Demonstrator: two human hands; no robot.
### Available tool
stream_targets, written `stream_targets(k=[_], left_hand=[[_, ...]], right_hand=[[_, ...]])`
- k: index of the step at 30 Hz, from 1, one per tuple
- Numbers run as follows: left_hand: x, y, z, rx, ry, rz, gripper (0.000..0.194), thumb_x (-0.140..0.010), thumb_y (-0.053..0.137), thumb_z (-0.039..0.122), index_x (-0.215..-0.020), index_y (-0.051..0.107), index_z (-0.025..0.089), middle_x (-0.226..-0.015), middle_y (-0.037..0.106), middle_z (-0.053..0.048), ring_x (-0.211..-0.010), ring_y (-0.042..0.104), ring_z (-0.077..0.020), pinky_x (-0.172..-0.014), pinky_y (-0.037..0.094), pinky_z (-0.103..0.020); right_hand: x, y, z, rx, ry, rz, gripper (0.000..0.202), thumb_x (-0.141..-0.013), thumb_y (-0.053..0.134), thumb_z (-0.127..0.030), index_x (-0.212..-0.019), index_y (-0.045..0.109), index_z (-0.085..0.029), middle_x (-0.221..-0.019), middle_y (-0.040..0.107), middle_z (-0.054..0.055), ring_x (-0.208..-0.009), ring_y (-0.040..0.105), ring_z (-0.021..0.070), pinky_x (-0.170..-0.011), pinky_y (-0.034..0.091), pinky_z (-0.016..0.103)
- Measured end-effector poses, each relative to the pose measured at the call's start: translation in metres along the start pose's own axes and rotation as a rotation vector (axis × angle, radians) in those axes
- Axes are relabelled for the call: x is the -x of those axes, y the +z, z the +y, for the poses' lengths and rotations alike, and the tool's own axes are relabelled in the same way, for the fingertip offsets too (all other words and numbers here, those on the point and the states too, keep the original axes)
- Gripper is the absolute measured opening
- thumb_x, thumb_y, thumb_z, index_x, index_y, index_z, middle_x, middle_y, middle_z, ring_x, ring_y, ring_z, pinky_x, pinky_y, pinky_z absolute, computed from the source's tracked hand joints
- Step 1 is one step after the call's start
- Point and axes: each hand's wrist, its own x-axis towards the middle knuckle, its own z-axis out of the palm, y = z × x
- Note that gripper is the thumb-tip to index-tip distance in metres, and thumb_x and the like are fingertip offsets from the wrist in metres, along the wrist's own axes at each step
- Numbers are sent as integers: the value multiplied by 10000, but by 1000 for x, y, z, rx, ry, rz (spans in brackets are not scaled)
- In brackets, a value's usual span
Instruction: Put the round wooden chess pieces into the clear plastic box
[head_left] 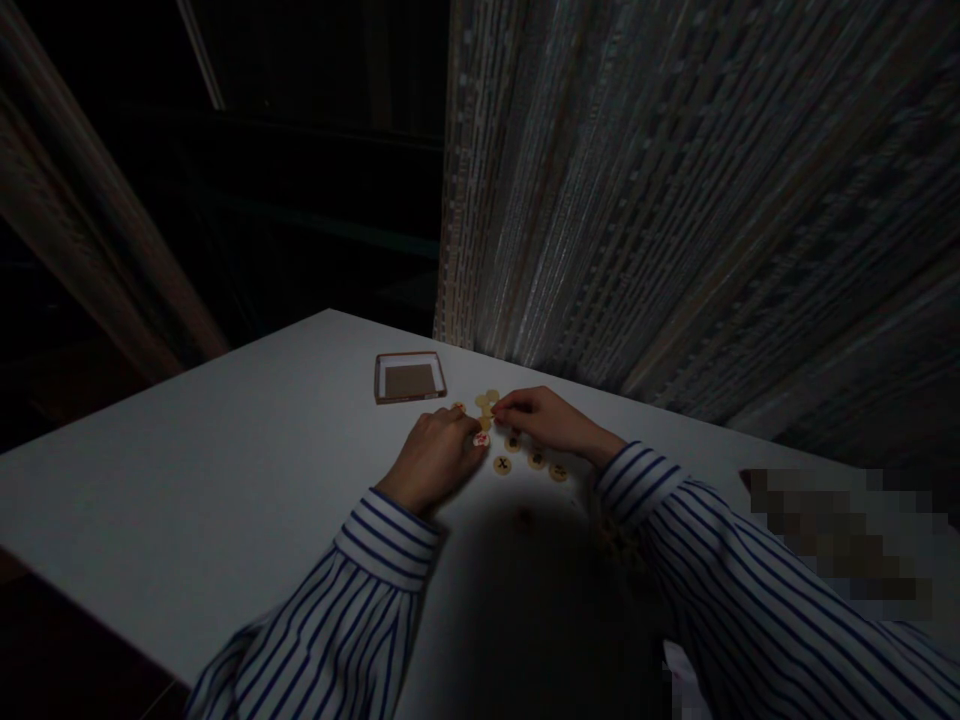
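Note:
Several round wooden pieces lie on the white table (262, 450) around my hands. My left hand (435, 455) rests low over the table, fingers bent, beside a piece with a red mark (481, 439); what is under its fingers is hidden. My right hand (544, 415) has thumb and fingertips pinched together at the plain pale pieces (492, 397); what the pinch holds is too small to make out. Nearer to me lie a piece with a black X-like mark (502, 465) and two dark-marked pieces (536, 459) to its right.
An open shallow box (410, 378) with a brown inside stands beyond my left hand. A bead-like string curtain (570, 200) hangs behind the table's far edge. Blurred blocks cover something at the right. A dark shadow falls on the near part of the table.

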Motion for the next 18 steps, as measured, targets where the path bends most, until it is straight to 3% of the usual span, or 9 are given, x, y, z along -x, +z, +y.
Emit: stream_targets(k=[11,18], left_hand=[[1,-1,3,-90,-20,-56,276,-843,430,339,-861,638,158,-941,612,-99,-851,556,-220,-741,417,-344],[1,3,4,-118,-20,-78,285,-838,434,352,-857,647,165,-928,610,-99,-854,553,-221,-740,410,-343]], right_hand=[[-5,1,9,31,1,16,171,-765,492,-159,-783,658,-120,-645,616,7,-547,526,79,-525,416,181],[-7,-1,15,208,-28,59,213,-777,474,-204,-785,670,-119,-622,611,4,-525,504,84,-485,364,187]])
